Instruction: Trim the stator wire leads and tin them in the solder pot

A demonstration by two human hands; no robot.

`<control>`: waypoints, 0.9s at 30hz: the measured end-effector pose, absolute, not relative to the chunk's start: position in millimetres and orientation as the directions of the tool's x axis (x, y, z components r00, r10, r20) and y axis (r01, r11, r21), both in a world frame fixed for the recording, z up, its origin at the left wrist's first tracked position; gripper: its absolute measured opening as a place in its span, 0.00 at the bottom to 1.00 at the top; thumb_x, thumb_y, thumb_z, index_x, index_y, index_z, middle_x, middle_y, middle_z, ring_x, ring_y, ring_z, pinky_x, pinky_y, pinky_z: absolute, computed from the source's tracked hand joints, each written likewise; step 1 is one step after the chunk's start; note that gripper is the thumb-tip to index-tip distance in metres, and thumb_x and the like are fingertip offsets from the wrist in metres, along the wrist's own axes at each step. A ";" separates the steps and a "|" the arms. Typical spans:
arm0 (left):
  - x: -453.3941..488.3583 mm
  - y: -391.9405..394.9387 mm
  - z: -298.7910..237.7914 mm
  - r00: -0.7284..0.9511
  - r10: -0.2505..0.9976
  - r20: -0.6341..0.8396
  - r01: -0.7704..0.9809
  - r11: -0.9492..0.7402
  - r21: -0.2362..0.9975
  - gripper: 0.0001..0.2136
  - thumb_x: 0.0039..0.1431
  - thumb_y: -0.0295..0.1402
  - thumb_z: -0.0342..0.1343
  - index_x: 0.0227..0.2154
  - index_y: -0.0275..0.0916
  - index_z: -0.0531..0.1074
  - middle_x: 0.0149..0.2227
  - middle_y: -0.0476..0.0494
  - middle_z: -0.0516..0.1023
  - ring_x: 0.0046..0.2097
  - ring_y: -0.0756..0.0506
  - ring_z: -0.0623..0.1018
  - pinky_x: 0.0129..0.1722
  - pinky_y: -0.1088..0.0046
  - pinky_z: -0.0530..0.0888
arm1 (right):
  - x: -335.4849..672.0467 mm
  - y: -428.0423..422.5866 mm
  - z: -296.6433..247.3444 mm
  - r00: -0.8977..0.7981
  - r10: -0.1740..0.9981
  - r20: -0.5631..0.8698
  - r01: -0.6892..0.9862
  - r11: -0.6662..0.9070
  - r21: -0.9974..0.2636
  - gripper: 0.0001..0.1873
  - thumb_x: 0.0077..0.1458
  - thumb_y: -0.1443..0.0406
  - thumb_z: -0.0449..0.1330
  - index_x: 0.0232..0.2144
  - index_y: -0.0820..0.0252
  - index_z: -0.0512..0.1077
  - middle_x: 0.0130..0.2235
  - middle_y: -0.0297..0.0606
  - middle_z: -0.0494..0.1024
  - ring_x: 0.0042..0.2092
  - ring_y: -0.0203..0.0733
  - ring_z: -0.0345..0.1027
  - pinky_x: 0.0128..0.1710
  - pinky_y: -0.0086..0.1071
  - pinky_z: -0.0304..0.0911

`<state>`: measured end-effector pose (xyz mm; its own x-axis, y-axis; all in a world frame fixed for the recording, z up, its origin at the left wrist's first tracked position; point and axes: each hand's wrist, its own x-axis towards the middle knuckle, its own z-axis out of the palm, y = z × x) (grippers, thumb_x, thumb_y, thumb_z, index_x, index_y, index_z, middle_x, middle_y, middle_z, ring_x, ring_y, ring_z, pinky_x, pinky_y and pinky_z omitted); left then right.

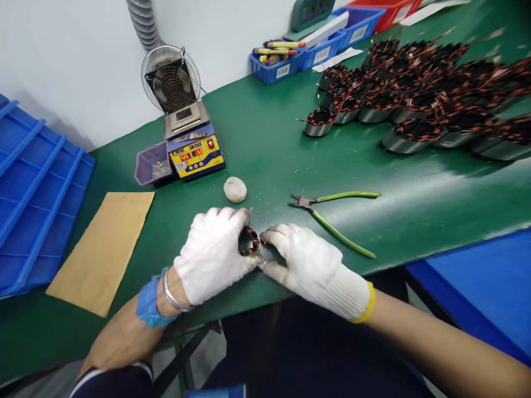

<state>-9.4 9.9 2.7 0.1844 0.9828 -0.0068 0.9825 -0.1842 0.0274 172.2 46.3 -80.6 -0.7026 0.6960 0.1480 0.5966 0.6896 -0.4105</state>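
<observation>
My left hand [218,251], in a white glove, is wrapped round a small motor stator [250,241] with copper windings. The stator's open ring faces up, close to the table's front edge. From the right, the thumb and forefinger of my gloved right hand [301,257] close on the stator's rim, by a short wire. Whether they pinch the wire itself is hard to see. Diagonal cutters [306,202] with green handles lie spread beyond my right hand. A small white round dish [235,189] sits just past my left hand.
A yellow and blue solder pot [199,157] with a fan stands at the back left, beside a purple tray [149,166]. Many stators [418,130] crowd the back right. Blue bins [269,74] line the wall. Brown cardboard [103,249] and a blue crate [39,193] are left.
</observation>
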 end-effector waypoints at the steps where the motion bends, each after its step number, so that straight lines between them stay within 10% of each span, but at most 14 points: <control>1: -9.2 8.9 1.3 0.219 0.975 0.032 0.975 -0.220 0.029 0.25 0.55 0.49 0.63 0.50 0.38 0.72 0.44 0.37 0.78 0.46 0.33 0.77 0.43 0.56 0.74 | 174.5 47.8 -82.0 -0.704 0.693 0.153 0.580 0.687 -0.437 0.13 0.61 0.57 0.59 0.40 0.61 0.76 0.39 0.45 0.78 0.40 0.51 0.71 0.41 0.40 0.64; 7: -7.0 10.4 -29.3 0.377 0.926 0.026 0.915 -0.377 0.145 0.09 0.61 0.34 0.57 0.43 0.40 0.72 0.45 0.40 0.77 0.47 0.38 0.76 0.49 0.58 0.74 | 184.4 58.3 -79.9 -0.662 0.726 0.185 0.484 0.603 -0.635 0.13 0.64 0.62 0.53 0.37 0.58 0.77 0.35 0.39 0.79 0.37 0.44 0.73 0.39 0.35 0.65; 17: -6.2 11.2 -36.5 0.371 0.928 0.046 0.885 -0.368 0.286 0.13 0.53 0.27 0.56 0.43 0.39 0.72 0.39 0.44 0.77 0.43 0.40 0.76 0.62 0.53 0.66 | 181.6 66.5 -67.8 -0.491 0.866 -0.098 0.512 0.195 -0.837 0.13 0.57 0.58 0.56 0.35 0.57 0.77 0.32 0.36 0.81 0.33 0.42 0.74 0.34 0.32 0.67; 27: 3.8 19.3 -42.7 0.209 0.975 0.070 0.916 -0.220 0.335 0.05 0.59 0.30 0.53 0.29 0.41 0.73 0.30 0.45 0.77 0.36 0.42 0.76 0.44 0.63 0.73 | 175.9 60.0 -69.3 -0.437 0.895 -0.094 0.358 0.077 -0.931 0.09 0.52 0.59 0.57 0.31 0.57 0.74 0.31 0.37 0.80 0.33 0.43 0.74 0.35 0.35 0.70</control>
